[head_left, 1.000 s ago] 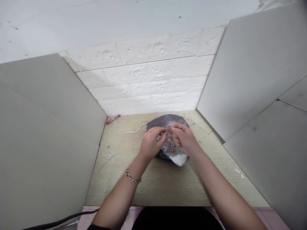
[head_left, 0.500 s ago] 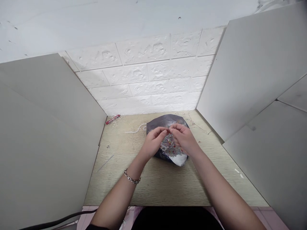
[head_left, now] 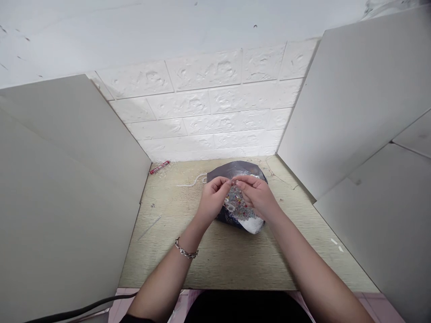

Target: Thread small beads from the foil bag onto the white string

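A dark silvery bag (head_left: 235, 169) lies open on the wooden table (head_left: 222, 255), holding a heap of small mixed-colour beads (head_left: 237, 207). My left hand (head_left: 213, 199) and my right hand (head_left: 256, 195) hover over the bag's mouth, fingertips pinched and almost touching each other above the beads. Each pinch is closed on something too small to make out. A chain bracelet (head_left: 186, 252) circles my left wrist.
Grey boards (head_left: 67, 188) wall the table on the left and right (head_left: 353, 112), with white brick-pattern wall behind. A red strip (head_left: 159, 167), a white bead string (head_left: 193, 181) and a thin clear stick (head_left: 150, 228) lie left of the bag. A black cable (head_left: 81, 309) runs at the bottom left.
My pinched fingertips have drawn slightly closer together and shifted a little left above the beads. The bag has not moved.
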Demonstrator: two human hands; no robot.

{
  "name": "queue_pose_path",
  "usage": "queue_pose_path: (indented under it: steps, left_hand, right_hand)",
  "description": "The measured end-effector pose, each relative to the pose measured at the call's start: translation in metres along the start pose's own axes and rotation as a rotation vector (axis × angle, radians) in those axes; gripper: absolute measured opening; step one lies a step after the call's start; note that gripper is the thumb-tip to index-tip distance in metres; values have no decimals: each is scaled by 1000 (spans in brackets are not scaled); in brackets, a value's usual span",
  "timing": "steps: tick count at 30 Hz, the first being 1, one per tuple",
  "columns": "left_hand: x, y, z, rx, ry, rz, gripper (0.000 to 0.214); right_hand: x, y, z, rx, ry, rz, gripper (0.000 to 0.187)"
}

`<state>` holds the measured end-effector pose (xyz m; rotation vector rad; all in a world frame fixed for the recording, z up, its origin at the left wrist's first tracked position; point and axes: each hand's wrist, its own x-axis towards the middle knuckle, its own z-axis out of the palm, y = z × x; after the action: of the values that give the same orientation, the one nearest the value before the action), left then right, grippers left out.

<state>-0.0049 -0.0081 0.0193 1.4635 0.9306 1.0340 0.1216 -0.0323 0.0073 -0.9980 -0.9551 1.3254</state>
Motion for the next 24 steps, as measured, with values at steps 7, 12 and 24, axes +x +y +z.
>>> queue_pose_path:
  steps: [7, 12, 24]
  left_hand:
    - [-5, 3, -1, 364, 73, 196, 23]
    - [-6, 5, -1, 554, 91, 297, 22]
    - [-6, 3, -3, 683, 90, 381, 23]
  right_hand:
    - [0, 0, -1, 93, 2, 36, 28]
    - [0, 0, 0, 67, 14, 37, 32]
    - [1, 3, -1, -89, 46, -25, 31]
